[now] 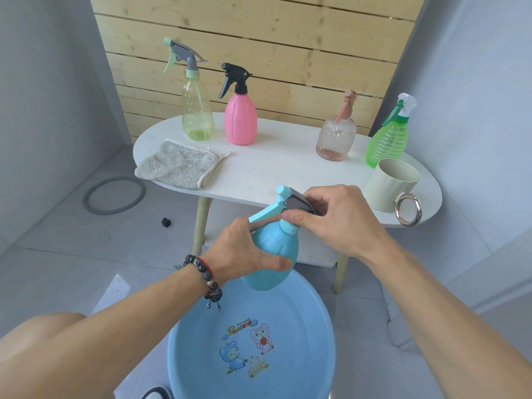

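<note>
A light blue spray bottle (273,251) is held above a blue basin (313,335) on the floor. My left hand (241,251) grips the bottle's round body from the left. My right hand (336,217) grips the bottle's spray head and neck from the right, thumb against the collar. The light blue trigger (264,213) points toward the left. The basin has cartoon pictures printed on its bottom.
A white oval table (282,165) behind holds a clear green spray bottle (197,110), a pink one (240,119), a ribbed pinkish glass one (335,136), a bright green one (387,142), a cream mug (388,185) and a grey cloth (178,165). A grey ring (113,195) lies on the floor.
</note>
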### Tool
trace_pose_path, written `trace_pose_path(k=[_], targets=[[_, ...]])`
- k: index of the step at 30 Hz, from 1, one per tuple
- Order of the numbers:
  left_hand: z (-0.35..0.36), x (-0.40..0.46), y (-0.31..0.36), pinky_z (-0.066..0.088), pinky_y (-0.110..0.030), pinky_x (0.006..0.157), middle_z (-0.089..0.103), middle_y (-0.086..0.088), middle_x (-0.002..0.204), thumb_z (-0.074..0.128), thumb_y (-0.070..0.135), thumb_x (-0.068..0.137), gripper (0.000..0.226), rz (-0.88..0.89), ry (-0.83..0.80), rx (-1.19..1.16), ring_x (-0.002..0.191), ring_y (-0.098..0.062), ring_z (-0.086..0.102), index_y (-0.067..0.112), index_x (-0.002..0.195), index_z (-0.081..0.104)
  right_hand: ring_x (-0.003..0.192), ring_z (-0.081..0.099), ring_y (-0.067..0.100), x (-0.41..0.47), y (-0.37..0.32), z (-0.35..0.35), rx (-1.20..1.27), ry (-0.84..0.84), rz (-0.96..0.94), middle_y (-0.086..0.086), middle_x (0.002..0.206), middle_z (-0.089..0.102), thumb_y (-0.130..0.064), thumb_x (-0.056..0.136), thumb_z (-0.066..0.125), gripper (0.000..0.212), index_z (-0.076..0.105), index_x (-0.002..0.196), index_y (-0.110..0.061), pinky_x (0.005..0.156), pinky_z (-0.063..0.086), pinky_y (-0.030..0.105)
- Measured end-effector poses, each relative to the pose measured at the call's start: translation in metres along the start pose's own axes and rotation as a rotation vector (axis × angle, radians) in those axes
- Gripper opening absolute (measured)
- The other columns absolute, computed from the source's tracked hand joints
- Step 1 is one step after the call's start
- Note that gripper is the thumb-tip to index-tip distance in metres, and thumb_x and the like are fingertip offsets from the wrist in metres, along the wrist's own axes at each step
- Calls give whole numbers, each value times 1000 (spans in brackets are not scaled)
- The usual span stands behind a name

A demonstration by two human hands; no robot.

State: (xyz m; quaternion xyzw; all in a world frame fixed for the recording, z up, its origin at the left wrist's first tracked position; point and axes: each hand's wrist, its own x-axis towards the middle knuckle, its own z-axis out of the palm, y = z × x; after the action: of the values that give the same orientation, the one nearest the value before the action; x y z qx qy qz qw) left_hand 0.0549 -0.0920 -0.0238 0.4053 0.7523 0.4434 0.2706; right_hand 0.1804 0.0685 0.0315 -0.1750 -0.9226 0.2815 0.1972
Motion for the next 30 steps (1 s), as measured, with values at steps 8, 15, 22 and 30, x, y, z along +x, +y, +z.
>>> trace_pose_path(k=[8, 15, 22, 30], targets=[[7, 1, 9, 58, -26, 76, 70, 15, 101, 91, 38, 61, 67, -7, 85, -52, 86, 0, 65, 58, 119, 62, 62, 52, 7, 4, -2, -5, 65, 20, 33, -7, 66, 64, -66, 79, 72, 43, 72, 81, -22, 63, 46, 34], [-20, 43, 57, 60, -49, 78, 76, 5, 104, 91, 29, 69, 47, -29, 168, -307, 95, -22, 74, 32, 112, 72, 91, 71, 7, 11, 14, -26, 356, 249, 184, -14, 114, 69, -48, 100, 57, 37, 56, 132, -30, 79, 59, 37], [-43, 140, 81, 63, -51, 66, 74, 9, 107, 94, 40, 56, 63, -51, 321, -279, 97, -18, 72, 35, 114, 70, 68, 66, 9, 9, 34, -31, 370, 308, 372, -7, 115, 66, -30, 102, 57, 47, 37, 144, -27, 70, 54, 35], [-30, 251, 65, 54, -30, 64, 69, 8, 105, 85, 67, 42, 87, -105, 409, -73, 91, -14, 69, 42, 123, 63, 79, 61, 5, 7, 40, -27, 146, 201, 254, -18, 118, 57, -28, 98, 58, 41, 45, 136, -33, 88, 50, 37]])
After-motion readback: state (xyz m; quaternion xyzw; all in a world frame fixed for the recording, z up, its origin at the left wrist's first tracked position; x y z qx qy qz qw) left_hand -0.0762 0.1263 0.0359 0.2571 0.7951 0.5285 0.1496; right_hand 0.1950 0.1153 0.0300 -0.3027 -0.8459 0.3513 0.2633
